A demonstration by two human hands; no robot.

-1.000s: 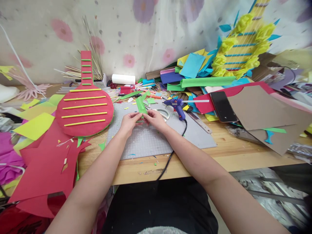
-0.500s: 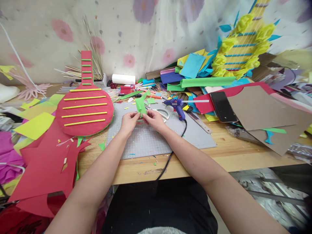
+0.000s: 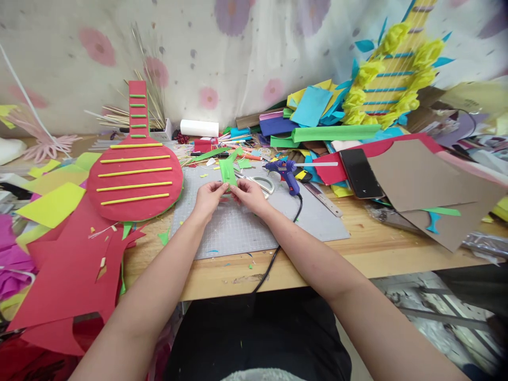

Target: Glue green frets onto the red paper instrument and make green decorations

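A small piece of green paper [image 3: 227,172] is pinched between my two hands, above the grey cutting mat [image 3: 254,233]. My left hand [image 3: 210,200] grips its lower left side with thumb and fingertips. My right hand [image 3: 250,194] pinches the lower right side, its thumb close to the left one. Just beyond my right hand lie scissors with white handles [image 3: 266,185], partly hidden. A purple glue gun [image 3: 289,177] with a glue stick in it rests farther right on the mat, its black cord [image 3: 273,259] running off the table's front edge.
To the left lies a red guitar-shaped cutout [image 3: 137,177] with yellow and green strips, near red paper scraps [image 3: 67,264]. A metal ruler [image 3: 323,200], a phone [image 3: 360,173] and brown cardboard [image 3: 432,180] are at right. Behind stands a yellow flower-trimmed instrument [image 3: 391,79].
Both hands keep their pinch on the green paper, which has turned slightly and looks a little lower. The whole view has shifted slightly, moving the scene leftward.
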